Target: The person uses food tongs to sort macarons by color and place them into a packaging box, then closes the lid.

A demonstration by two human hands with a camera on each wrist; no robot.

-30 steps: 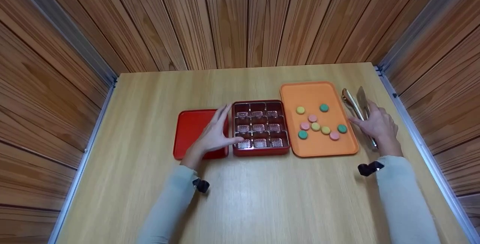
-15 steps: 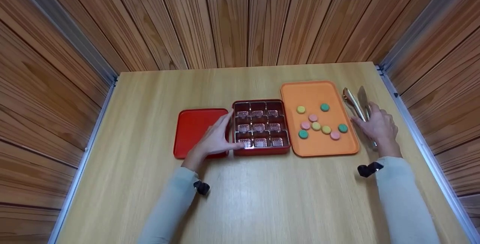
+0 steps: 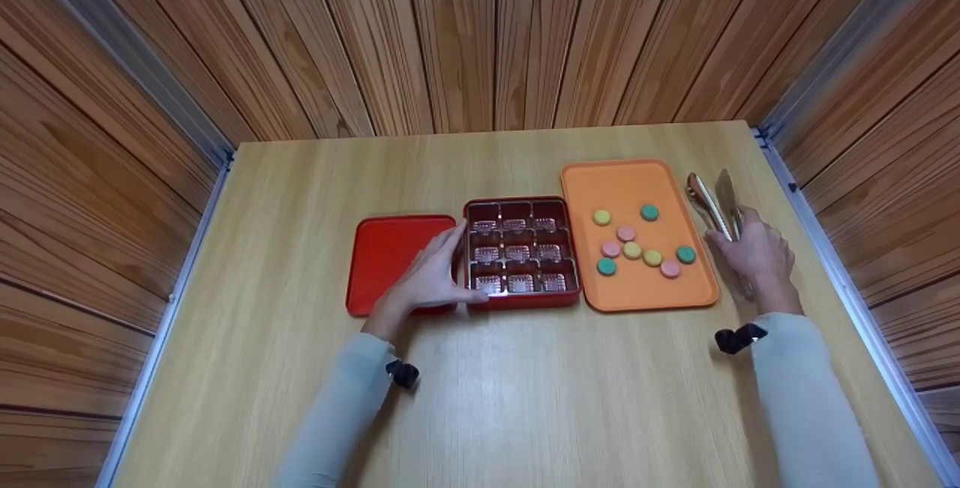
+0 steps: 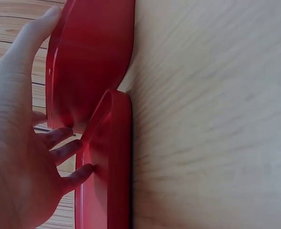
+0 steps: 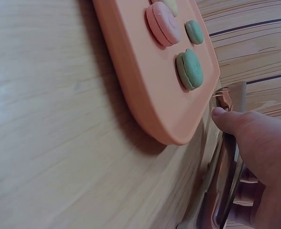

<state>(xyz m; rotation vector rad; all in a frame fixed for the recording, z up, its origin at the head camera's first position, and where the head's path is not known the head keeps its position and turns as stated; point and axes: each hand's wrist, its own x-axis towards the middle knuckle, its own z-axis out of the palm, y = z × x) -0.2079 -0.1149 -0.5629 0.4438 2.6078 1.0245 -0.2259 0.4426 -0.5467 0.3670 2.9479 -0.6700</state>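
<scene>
In the head view my left hand [image 3: 431,274] spans the left side of a dark red box [image 3: 466,252] with a clear compartment insert. The left wrist view shows the thumb at the box's rim and the other fingers extended by its wall, above a red lid [image 4: 119,157]. At the far right my right hand [image 3: 757,252] holds metal serving tongs [image 3: 705,199], thumb on one side and fingers on the other. The tongs have one fork-like end and one flat blade. The right wrist view shows the fingers partly hidden behind the tongs [image 5: 221,176].
Between the box and the tongs lies an orange tray [image 3: 615,184] bearing several macarons, among them a yellow macaron [image 3: 601,217], a pink macaron [image 3: 670,269] and a green macaron [image 3: 685,254]. The red lid [image 3: 386,255] lies left of the box. Wood-panelled walls enclose the table [image 3: 525,398].
My right hand has shifted slightly right and its thumb and fingers have closed in on the tongs. My left fingers have come in against the box's left side, the thumb slightly lower.
</scene>
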